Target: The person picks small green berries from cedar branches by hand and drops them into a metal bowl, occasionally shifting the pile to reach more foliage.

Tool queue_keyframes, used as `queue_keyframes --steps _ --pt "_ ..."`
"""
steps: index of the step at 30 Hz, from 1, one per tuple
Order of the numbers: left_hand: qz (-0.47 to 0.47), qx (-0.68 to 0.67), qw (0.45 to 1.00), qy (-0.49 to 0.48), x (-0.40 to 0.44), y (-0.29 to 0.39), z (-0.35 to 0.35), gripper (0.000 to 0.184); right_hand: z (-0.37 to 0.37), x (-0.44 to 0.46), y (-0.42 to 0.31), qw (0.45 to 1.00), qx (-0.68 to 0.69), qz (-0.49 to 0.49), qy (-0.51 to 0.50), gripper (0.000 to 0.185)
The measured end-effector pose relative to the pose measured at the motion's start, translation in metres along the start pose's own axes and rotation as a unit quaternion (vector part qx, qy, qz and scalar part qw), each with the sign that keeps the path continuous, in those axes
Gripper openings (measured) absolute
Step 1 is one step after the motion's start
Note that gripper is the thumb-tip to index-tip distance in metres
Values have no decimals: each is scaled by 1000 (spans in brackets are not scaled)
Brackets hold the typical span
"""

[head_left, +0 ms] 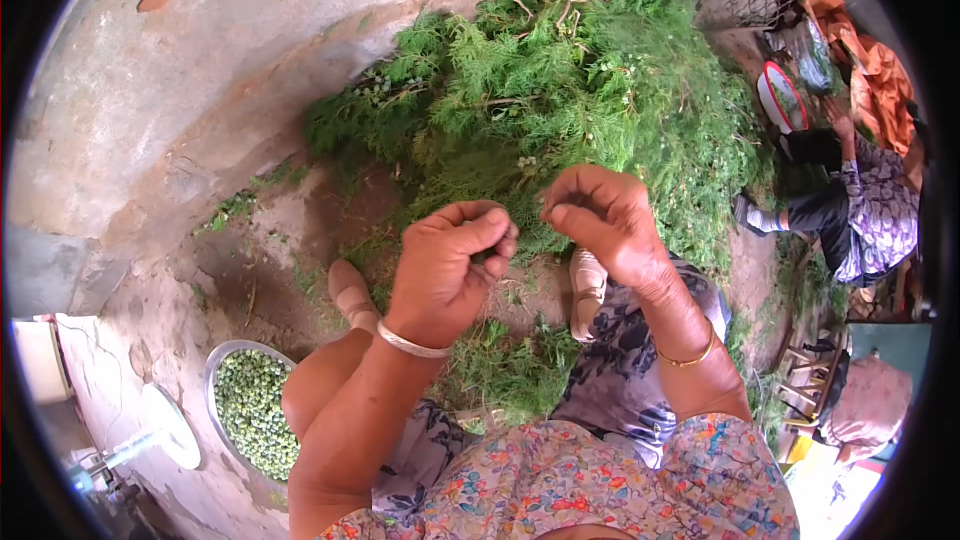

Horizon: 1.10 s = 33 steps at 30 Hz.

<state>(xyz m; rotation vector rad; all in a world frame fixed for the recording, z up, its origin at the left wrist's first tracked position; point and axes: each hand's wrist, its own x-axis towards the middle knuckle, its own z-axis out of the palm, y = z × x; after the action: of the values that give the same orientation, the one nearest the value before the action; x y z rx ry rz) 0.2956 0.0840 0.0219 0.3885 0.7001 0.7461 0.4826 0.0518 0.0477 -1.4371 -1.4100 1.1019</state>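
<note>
My left hand [455, 255] is raised in front of my lap, its fingers curled and the thumb pressed against them. Beside it, slightly higher, my right hand [610, 225] has thumb and fingers closed in a pinch. The two hands are apart. Whatever either one holds, if anything, is too small or hidden to make out. Just beyond them lies a large heap of green feathery branches [560, 90], with small pale-green round cones among the sprigs. A metal basin [213, 380] full of small green round cones [255, 410] stands by my left knee.
A rough plastered wall [220, 50] rises behind the heap at left. Loose sprigs [510, 370] lie between my feet. At right sits another person [880, 205], near a red-rimmed white basin [783, 98] and an orange cloth [870, 65]. A white fan [170, 427] stands lower left.
</note>
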Motion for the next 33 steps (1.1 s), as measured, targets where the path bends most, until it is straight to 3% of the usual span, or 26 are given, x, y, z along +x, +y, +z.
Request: queue_keyframes --steps 5,7,12,14,20,22,25,28,29,30,31,32,33 --pt "13 -64 998 -7 -3 29 -7 15 11 -9 18 988 -89 -47 -117 8" --pt "7 -96 995 -24 -4 32 -11 19 14 -12 32 932 -267 -107 -219 11" --pt "50 -76 996 -26 -8 55 -25 16 19 -17 49 906 -345 -86 -230 12" --pt "90 -22 995 24 -18 73 -34 16 17 -13 43 882 -359 -15 -305 14" --pt "152 64 976 145 -73 149 -121 19 8 -11 41 905 -363 -75 -208 19" --pt "210 161 931 252 -96 169 -165 19 7 -12 38 905 -362 -64 -214 19" --pt "182 219 862 420 -150 178 -232 17 3 -14 36 904 -365 -57 -216 18" --pt "161 298 796 502 -233 166 -350 15 -3 -16 40 894 -394 -70 -199 19" --pt "163 235 779 558 -255 150 -358 16 -5 -17 39 897 -389 -64 -202 19" --pt "152 222 773 574 -284 136 -386 22 -8 -17 35 897 -390 -53 -199 19" --pt "65 262 774 572 -301 123 -368 35 -10 -18 33 898 -392 -43 -196 19" --pt "10 357 723 591 -302 102 -324 49 -12 -19 34 903 -385 -31 -187 17" --pt "-40 401 698 592 -316 92 -345 61 -15 -19 35 904 -385 -28 -186 17"
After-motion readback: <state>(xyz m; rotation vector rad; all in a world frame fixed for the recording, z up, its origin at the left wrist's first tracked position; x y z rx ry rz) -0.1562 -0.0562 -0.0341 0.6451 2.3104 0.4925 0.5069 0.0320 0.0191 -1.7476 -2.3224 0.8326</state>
